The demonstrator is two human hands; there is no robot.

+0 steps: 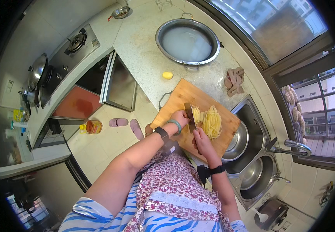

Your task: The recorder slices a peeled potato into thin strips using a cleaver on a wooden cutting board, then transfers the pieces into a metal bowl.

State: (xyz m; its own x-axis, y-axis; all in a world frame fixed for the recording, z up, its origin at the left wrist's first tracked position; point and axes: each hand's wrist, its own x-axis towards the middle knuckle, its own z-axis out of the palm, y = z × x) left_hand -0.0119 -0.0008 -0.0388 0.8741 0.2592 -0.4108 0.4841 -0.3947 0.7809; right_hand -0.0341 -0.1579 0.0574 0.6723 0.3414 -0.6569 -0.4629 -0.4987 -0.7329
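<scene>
My right hand (203, 142) grips the handle of a kitchen cleaver (189, 116), its broad blade upright on a wooden cutting board (173, 98). My left hand (181, 118) is on the blade's left side, fingers curled with their tips close to the metal. Whatever may lie under those fingers is hidden. Just right of the blade is a small bunch of pale yellow strips, apparently cut potato (196, 113). A larger heap of the same strips (212, 123) lies farther right on the board. Beyond the board's far edge, a peeled yellow potato piece (167, 75) rests on the countertop.
A large two-handled metal basin (187, 61) of cloudy water stands beyond the board. A crumpled cloth (234, 81) lies to the right. The board's right corner overhangs a double sink (254, 121) holding metal bowls. At left, a cabinet door (119, 84) hangs open.
</scene>
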